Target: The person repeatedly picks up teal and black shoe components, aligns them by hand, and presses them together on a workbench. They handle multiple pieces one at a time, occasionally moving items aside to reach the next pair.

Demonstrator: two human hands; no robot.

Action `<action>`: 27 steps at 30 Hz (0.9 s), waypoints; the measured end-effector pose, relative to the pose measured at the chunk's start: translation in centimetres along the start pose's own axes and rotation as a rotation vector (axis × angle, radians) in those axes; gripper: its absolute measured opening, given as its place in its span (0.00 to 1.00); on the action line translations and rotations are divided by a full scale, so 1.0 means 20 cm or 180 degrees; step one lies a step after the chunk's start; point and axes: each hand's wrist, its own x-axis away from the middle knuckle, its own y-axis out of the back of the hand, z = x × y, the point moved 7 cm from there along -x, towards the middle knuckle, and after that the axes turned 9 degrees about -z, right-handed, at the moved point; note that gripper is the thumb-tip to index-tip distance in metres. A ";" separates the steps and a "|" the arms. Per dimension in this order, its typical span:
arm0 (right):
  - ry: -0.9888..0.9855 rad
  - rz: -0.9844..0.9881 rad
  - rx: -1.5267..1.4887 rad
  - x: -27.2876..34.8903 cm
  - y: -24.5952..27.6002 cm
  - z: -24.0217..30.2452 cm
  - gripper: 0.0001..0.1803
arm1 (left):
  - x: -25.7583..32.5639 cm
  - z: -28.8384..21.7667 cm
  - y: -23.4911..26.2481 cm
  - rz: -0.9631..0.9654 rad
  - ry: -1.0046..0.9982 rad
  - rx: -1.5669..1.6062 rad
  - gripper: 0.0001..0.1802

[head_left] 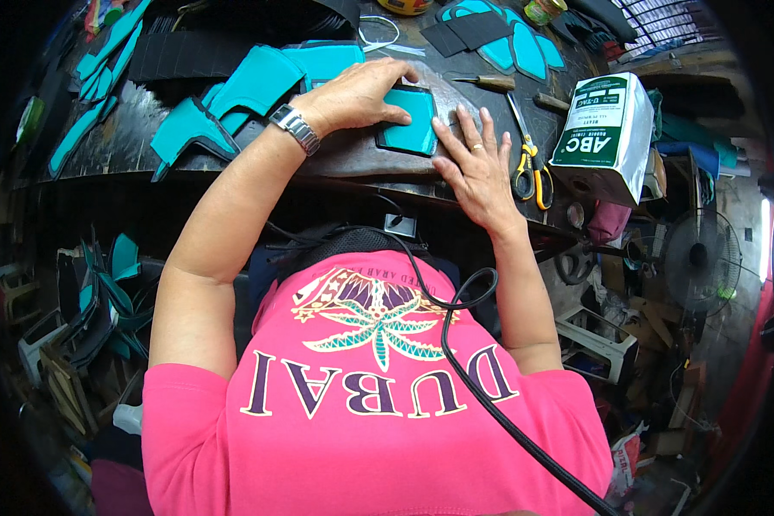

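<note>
A turquoise panel with a black border (413, 120) lies on the dark worktable (335, 163) in front of me. My left hand (357, 96), with a metal watch at the wrist, curves over its left side. The thumb presses on the turquoise face, and the index finger bends at the far edge. My right hand (480, 163), a ring on one finger, lies open with fingers spread; its thumb and index fingertip are at the panel's right edge. Yellow-and-black-handled scissors (531, 168) rest just right of that hand. Beyond it lies an awl-like tool with a wooden handle (494, 82).
A green-and-white rectangular can (606, 129) stands at the table's right. Turquoise cut pieces (262, 82) pile up on the left, with more pieces (529, 52) at the far right. A black cable (490, 396) runs across my shirt. A fan (701, 258) stands to the right.
</note>
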 end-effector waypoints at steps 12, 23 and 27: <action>-0.0074 -0.1795 -0.1469 -0.11 0.21 -0.13 0.23 | -0.03 -0.09 0.04 0.0337 0.0036 -0.0403 0.29; -0.1119 -0.0472 0.0530 -0.43 0.01 -0.59 0.39 | 0.01 -0.15 0.11 -0.0072 -0.0027 -0.0208 0.22; -0.1250 -0.1337 0.0163 -0.24 0.13 -0.46 0.44 | -0.10 -0.09 0.18 -0.0432 0.0277 0.0999 0.18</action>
